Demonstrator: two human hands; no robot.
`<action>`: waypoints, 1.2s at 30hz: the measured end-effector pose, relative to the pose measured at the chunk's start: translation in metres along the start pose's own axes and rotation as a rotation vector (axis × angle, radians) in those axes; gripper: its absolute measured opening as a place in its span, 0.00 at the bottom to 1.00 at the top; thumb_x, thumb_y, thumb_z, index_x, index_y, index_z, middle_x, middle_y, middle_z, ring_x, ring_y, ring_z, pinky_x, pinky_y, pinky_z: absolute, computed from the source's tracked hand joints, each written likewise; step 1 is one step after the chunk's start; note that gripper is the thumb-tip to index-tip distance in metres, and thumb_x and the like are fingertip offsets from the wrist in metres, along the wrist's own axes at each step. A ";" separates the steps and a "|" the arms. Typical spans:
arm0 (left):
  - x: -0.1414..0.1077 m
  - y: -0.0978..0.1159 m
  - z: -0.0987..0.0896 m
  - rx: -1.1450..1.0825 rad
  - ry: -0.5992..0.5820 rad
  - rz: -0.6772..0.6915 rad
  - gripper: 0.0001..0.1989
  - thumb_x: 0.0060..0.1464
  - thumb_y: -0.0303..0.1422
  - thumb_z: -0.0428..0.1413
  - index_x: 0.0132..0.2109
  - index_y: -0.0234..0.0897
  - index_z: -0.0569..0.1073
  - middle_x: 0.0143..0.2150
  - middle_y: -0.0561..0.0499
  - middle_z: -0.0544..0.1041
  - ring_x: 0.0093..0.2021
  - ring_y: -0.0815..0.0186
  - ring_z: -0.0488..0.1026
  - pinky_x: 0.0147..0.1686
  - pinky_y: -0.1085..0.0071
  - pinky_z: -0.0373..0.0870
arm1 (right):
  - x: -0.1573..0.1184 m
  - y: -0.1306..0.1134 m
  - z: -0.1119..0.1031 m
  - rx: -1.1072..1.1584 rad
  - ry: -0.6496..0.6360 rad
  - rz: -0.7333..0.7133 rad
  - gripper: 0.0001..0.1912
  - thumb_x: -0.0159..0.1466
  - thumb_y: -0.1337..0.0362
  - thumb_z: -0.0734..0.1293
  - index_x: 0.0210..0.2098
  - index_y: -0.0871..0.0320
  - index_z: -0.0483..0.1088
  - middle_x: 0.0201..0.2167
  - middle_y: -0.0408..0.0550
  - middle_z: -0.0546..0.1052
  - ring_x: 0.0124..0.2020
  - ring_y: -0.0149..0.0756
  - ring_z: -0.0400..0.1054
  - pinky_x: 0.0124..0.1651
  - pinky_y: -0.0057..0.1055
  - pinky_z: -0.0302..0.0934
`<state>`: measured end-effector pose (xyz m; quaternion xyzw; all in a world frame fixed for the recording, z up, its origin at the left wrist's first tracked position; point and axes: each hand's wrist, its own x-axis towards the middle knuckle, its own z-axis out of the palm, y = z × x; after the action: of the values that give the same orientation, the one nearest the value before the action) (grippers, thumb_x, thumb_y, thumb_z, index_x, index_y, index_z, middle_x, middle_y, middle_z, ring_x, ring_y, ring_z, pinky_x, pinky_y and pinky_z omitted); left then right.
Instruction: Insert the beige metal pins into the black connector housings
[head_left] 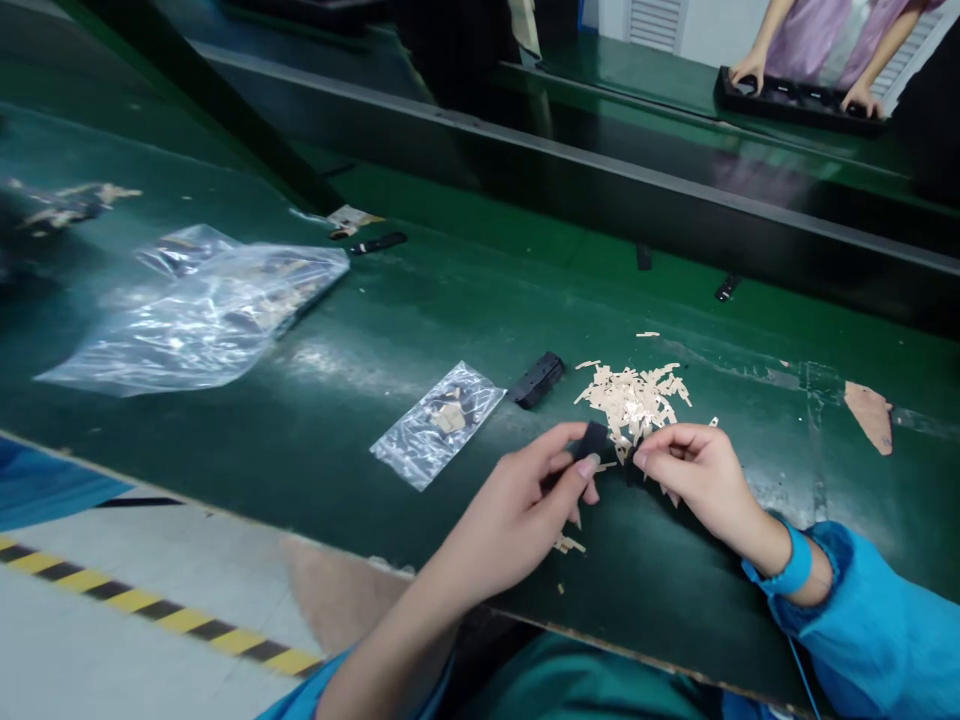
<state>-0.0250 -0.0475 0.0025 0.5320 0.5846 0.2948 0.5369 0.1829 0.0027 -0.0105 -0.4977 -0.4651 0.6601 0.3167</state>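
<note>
Between the thumb and fingers of my left hand (517,510) is a small black plastic part (592,440). My right hand (701,475) is closed in a pinch just to its right, with a dark bit at the fingertips that is too small to name. Both hands are over the near edge of a pile of small flat beige metal pieces (634,395). A few more of these pieces (570,543) lie below my left hand. Behind the left hand, a black block-shaped part (537,380) rests on the green table (330,440).
A small clear bag (439,425) with beige pieces lies left of the pile. Farther left is a large clear plastic bag (217,310). Black strips (379,243) lie toward the back. A brown scrap (870,415) is at right. Across the divider, a person's hands hold a black tray (799,100).
</note>
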 end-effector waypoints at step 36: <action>0.005 -0.004 0.011 -0.107 -0.162 0.101 0.33 0.63 0.27 0.51 0.74 0.38 0.62 0.36 0.50 0.85 0.29 0.66 0.81 0.25 0.75 0.72 | -0.002 0.003 0.008 -0.020 0.121 -0.023 0.06 0.55 0.62 0.76 0.26 0.57 0.79 0.21 0.44 0.79 0.20 0.30 0.70 0.23 0.28 0.65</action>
<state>-0.0157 -0.0468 -0.0056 0.5536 0.4951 0.3084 0.5944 0.1759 -0.0028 -0.0124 -0.5343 -0.4575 0.6205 0.3467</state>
